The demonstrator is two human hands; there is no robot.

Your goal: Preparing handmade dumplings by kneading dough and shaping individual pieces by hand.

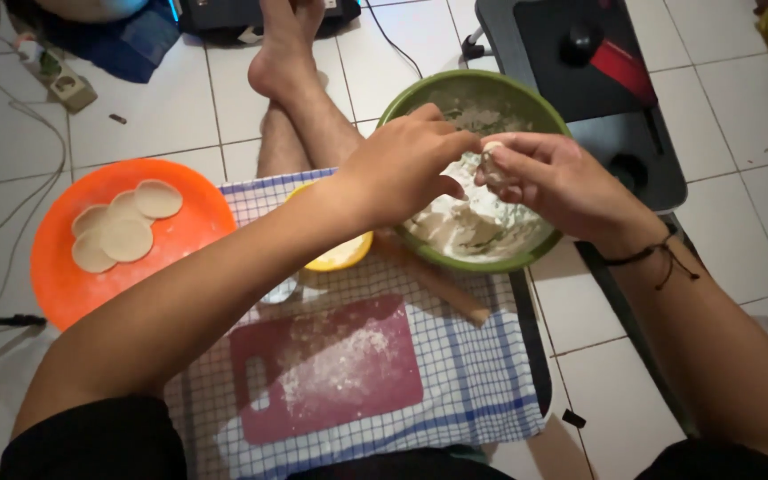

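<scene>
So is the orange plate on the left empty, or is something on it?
Not empty. The orange plate holds four flat round dough discs, overlapping near its upper part; the rest is bare with a light flour dusting.

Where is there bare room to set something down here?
Free: the orange plate's right half beside the dough discs, and checked cloth right of the floured red board. Crowded around the green bowl, where both hands meet.

The bowl (526, 107) stands behind the cutting board (326, 369), the plate (64, 284) to their left.
</scene>
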